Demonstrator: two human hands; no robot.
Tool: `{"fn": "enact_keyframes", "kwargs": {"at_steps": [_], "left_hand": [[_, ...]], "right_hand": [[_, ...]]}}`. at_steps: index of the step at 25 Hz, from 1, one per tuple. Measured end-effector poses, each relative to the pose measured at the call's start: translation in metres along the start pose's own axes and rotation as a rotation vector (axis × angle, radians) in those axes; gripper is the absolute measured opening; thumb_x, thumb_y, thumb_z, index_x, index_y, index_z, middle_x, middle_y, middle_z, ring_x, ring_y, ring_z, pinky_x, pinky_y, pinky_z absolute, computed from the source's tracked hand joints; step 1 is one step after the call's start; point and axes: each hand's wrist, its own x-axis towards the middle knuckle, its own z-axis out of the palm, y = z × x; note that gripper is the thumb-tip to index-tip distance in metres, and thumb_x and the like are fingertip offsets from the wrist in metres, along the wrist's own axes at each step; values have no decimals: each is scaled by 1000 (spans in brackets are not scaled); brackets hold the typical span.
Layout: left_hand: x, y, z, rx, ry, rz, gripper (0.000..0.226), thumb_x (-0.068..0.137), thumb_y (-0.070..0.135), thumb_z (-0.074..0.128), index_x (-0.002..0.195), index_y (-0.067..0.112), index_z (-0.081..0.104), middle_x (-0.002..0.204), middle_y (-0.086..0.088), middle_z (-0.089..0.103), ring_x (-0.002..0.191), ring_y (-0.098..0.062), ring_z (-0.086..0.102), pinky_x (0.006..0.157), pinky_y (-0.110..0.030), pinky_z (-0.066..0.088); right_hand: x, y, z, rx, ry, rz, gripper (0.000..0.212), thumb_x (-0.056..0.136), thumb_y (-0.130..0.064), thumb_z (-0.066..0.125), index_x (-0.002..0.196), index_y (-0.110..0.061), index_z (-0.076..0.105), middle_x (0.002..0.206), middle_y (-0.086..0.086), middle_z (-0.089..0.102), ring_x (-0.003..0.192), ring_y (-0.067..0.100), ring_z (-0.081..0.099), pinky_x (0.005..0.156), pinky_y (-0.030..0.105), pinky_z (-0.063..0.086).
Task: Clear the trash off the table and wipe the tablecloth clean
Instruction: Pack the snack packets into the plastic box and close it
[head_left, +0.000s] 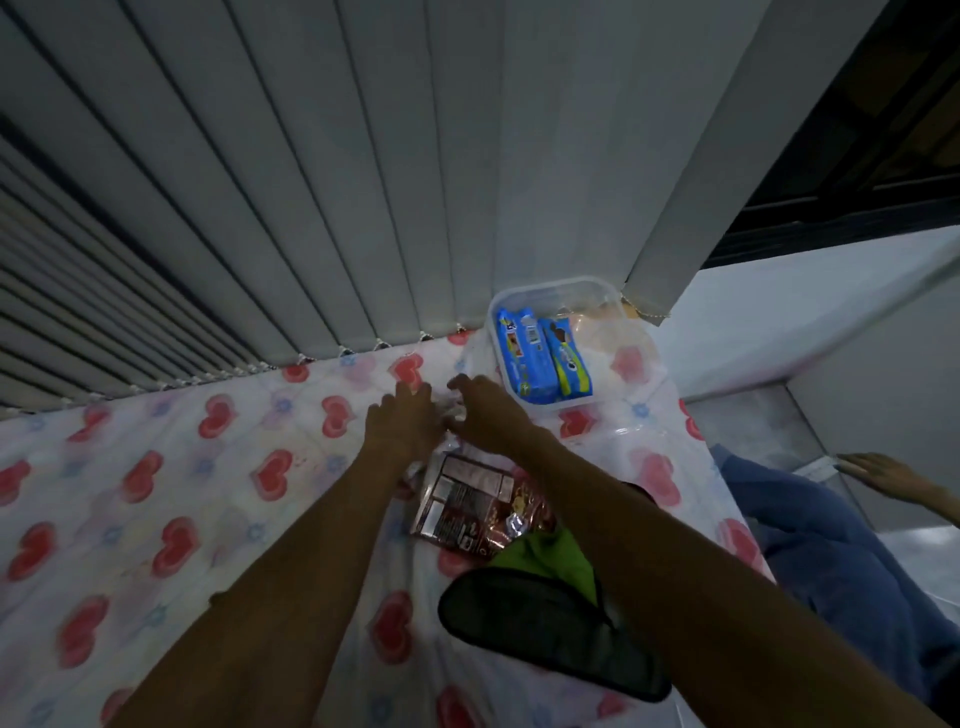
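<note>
Left hand (402, 418) and right hand (485, 413) meet over crumpled clear plastic (453, 410) on the bench (156, 467), fingers curled, seemingly pinching it; the brown wrapper (467, 512) lies just nearer.

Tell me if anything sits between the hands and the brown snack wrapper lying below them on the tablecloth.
Nothing visible does. The brown snack wrapper lies just nearer the person than the left hand and right hand, which are busy with clear crumpled plastic. The right forearm crosses only its edge.
</note>
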Motion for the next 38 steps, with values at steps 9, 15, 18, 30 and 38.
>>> {"fn": "enact_keyframes", "kwargs": {"at_steps": [9, 15, 18, 30, 38], "left_hand": [[-20, -39, 43, -241, 14, 39, 107, 79, 59, 75, 158, 23, 14, 138, -16, 47, 124, -37, 48, 93, -49, 52], [-15, -33, 16, -115, -9, 54, 79, 76, 62, 74, 133, 16, 44, 113, -9, 69, 100, -31, 69, 81, -39, 58], [-5, -22, -17, -92, 16, 34, 53, 79, 54, 75, 117, 19, 61, 110, -5, 73, 93, -26, 70, 81, -37, 59], [80, 192, -61, -695, 260, -35, 52, 81, 33, 80, 123, 16, 55, 118, -10, 71, 107, -33, 68, 83, -37, 53], [135, 244, -35, -777, 206, -155, 51, 89, 28, 76, 125, 4, 49, 119, -16, 69, 109, -34, 67, 92, -48, 55]], "right_hand": [[3, 9, 50, -146, 89, 82, 46, 95, -36, 62, 137, -27, 46, 119, 12, 62, 109, 33, 60, 87, 46, 55], [-5, -1, 11, -50, 144, 64, 42, 97, -41, 58, 131, -18, 50, 100, 5, 69, 86, 21, 68, 72, 36, 58], [-7, -5, -34, -36, 237, 17, 46, 98, -51, 52, 129, -17, 51, 101, 7, 70, 90, 24, 68, 69, 33, 53], [-16, 153, -131, -213, 378, 291, 56, 95, -59, 52, 126, -12, 48, 94, 7, 67, 70, 21, 62, 57, 30, 47], [7, 172, -121, -633, 46, 214, 23, 96, -24, 62, 76, -14, 60, 58, -1, 54, 43, 11, 46, 50, 25, 39]]}}
